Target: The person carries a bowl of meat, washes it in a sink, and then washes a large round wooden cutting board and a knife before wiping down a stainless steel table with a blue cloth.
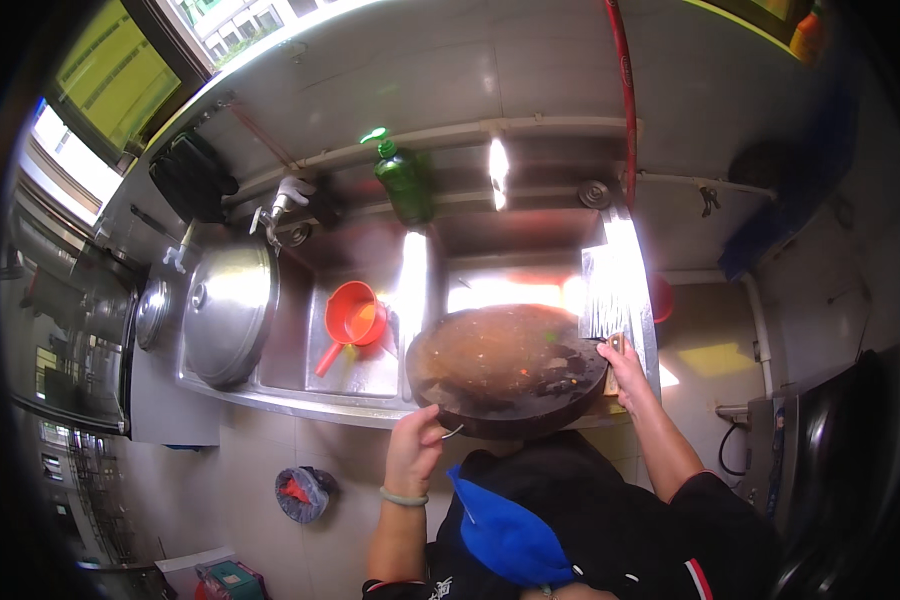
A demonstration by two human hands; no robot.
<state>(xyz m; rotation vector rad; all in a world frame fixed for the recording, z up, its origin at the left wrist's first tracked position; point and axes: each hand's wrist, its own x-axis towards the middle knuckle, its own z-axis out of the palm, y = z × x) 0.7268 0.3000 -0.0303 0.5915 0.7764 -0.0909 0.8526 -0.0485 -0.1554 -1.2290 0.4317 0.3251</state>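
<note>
A thick round wooden chopping block (495, 352) rests over the front of the right sink basin (525, 232). Its brown top is wet and dark in patches, with small food scraps on it. My left hand (418, 442) grips a bent metal handle (452, 432) on the block's near left side. At the block's right edge, my right hand (627, 375) closes around the wooden handle of a cleaver (602, 292). The broad, shiny blade points away from me over the sink's right rim. My right thumb lies close to the block; whether it presses on it is unclear.
In the left basin sits an orange plastic dipper (355, 315). A domed metal lid (229, 315) leans at the left end, near a tap (274, 210). A green pump bottle (405, 180) stands behind the divider. On the floor is a lined bin (302, 495).
</note>
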